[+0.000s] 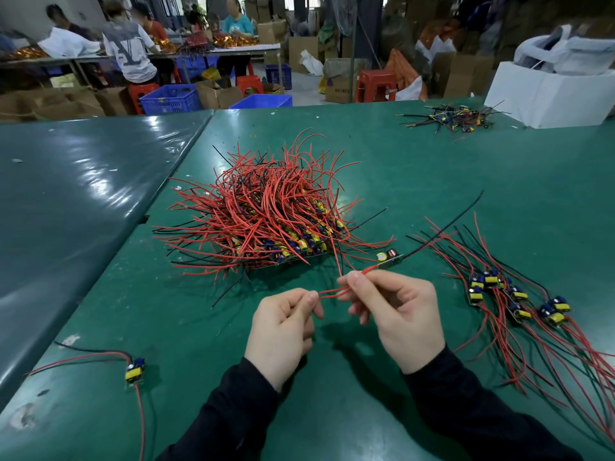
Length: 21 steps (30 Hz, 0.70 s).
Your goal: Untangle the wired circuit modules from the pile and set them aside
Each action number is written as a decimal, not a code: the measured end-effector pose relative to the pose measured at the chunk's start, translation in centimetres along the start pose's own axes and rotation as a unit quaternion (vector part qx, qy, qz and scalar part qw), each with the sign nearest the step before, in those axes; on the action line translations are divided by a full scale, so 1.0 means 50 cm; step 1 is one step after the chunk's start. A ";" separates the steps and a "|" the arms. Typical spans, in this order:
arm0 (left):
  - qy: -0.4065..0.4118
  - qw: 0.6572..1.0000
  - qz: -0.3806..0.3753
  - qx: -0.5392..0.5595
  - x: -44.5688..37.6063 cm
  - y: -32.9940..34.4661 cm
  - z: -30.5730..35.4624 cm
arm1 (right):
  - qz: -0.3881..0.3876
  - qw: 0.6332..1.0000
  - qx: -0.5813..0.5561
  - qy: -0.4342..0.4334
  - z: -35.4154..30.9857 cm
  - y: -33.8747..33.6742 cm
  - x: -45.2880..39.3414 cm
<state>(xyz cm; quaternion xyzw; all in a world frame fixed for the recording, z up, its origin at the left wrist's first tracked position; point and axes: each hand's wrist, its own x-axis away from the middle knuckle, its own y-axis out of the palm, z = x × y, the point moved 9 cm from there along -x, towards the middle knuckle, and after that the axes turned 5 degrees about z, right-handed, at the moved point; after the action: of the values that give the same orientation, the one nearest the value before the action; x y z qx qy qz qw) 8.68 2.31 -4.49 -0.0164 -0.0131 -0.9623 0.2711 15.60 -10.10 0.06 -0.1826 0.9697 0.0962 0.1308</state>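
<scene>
A big tangled pile of circuit modules [266, 221] with red and black wires lies in the middle of the green table. One module [387, 257] hangs just right of the pile, its red wires [332, 293] running down to my hands. My left hand [283, 324] pinches the ends of those red wires between thumb and forefinger. A little to the right, my right hand [392, 307] pinches the same wires closer to the module. A row of several separated modules [519, 301] lies to the right, wires trailing toward the table's near edge.
A single module [134, 371] lies near the left front. A small heap of modules [452, 118] and a white box [549, 94] sit at the far right. A second table [83, 181] adjoins on the left. People work at tables beyond.
</scene>
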 end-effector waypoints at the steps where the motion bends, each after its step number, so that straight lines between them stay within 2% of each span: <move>1: -0.003 1.000 0.002 0.023 0.001 -0.002 0.003 | -0.004 1.000 0.001 -0.010 -0.006 0.004 0.004; 4: 0.017 0.999 -0.025 0.036 0.004 0.007 0.020 | 0.044 0.999 -0.005 -0.014 -0.008 -0.023 -0.011; 7: 0.032 0.997 -0.070 -0.008 0.008 0.017 0.028 | 0.091 0.996 0.002 0.008 0.000 -0.052 -0.030; 11: 0.055 0.993 -0.067 -0.081 0.007 0.014 0.030 | 0.082 0.996 -0.012 0.040 0.013 -0.051 -0.034; 15: -0.051 0.998 -0.018 0.036 -0.002 -0.003 -0.008 | 0.055 0.998 -0.024 -0.030 -0.013 -0.026 -0.008; 18: -0.134 0.979 -0.071 0.136 0.005 0.012 -0.019 | 0.079 0.994 -0.034 -0.061 -0.030 -0.032 -0.006; 21: -0.182 0.959 -0.141 0.163 0.015 0.029 -0.018 | 0.091 0.994 -0.037 -0.037 -0.023 -0.044 -0.021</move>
<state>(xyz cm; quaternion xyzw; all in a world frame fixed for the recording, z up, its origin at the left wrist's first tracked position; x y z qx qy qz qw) 8.80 0.65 -5.31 -0.1452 -0.2211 -0.9562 0.1250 17.13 -12.06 1.15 -0.0951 0.9724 0.1506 0.1505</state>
